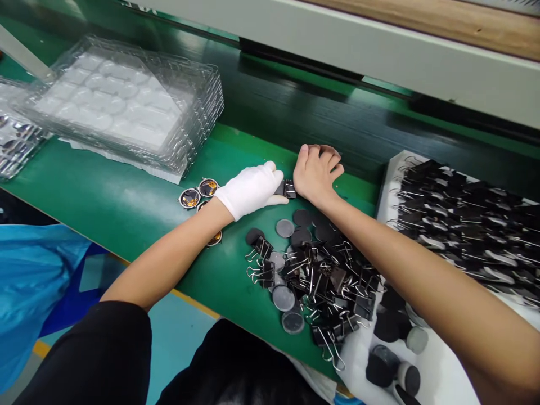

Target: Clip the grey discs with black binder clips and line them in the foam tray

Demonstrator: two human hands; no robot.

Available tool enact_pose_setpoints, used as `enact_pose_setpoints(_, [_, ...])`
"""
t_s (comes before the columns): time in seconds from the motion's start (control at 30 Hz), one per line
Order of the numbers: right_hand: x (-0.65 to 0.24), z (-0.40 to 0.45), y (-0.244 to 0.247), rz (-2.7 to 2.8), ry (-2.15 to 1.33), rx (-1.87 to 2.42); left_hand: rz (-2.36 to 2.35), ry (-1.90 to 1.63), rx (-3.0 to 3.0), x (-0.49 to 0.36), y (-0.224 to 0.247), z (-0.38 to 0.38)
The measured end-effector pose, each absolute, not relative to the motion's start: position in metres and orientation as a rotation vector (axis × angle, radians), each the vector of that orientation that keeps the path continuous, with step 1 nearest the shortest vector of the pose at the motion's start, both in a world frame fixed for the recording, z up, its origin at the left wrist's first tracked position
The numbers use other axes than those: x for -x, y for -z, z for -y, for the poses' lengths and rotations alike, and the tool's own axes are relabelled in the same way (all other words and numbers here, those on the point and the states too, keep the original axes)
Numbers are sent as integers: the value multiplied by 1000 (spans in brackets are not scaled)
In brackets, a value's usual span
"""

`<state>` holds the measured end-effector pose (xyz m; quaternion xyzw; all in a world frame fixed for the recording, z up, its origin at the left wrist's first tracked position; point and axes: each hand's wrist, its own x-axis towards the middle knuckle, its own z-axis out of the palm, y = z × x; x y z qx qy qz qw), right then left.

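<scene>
My left hand, in a white glove, is closed around a dark piece with a black binder clip at its right end; most of the piece is hidden by the fingers. Just right of the clip is my bare right hand, fingers apart and slightly curled, with nothing visible in them. Whether its palm touches the clip, I cannot tell. Round metal-rimmed pieces with dark and orange faces lie left of my gloved wrist, partly covered by the forearm. Nearer me are loose round grey and black discs and a heap of binder clips.
Stacked clear plastic trays stand at the back left of the green table. A white container packed with rows of black clips is at the right. Below it, a white bag holds more discs. A grey beam crosses the back.
</scene>
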<state>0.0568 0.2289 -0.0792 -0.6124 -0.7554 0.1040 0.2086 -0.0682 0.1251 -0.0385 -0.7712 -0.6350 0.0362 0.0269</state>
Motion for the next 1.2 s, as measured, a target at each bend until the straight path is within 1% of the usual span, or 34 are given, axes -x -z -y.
enact_pose_setpoints(0.23, [-52, -228, 77, 2108, -286, 1660, 1887, -135, 2407, 72, 38, -126])
enact_pose_setpoints(0.3, [-52, -227, 67, 2124, -267, 1608, 1876, -134, 2374, 71, 38, -123])
enact_pose_setpoints(0.4, [-62, -213, 34, 2174, -194, 1432, 1964, -109, 2253, 68, 35, -113])
enact_pose_setpoints(0.5, [-84, -174, -1, 2581, -287, 1075, 2114, -48, 2106, 72, 28, -101])
enact_pose_setpoints(0.57, [-97, -138, -13, 2925, -448, 850, 2100, 4, 2106, 80, 21, -95])
enact_pose_setpoints(0.6, [-101, -119, -14, 3032, -436, 824, 2038, 13, 2176, 85, 18, -94])
enact_pose_setpoints(0.73, [-103, -64, 5, 3172, -165, 770, 1782, -112, 2542, 104, 15, -96])
enact_pose_setpoints(0.9, [-97, -54, 20, 3116, -136, 776, 1842, -167, 2479, 106, 17, -99])
enact_pose_setpoints(1.07, [-110, -63, 0, 3048, 86, 693, 1753, -40, 2464, 117, 13, -96])
enact_pose_setpoints(1.2, [-129, -94, -24, 2971, 334, 589, 1714, -106, 2550, 124, 17, -98])
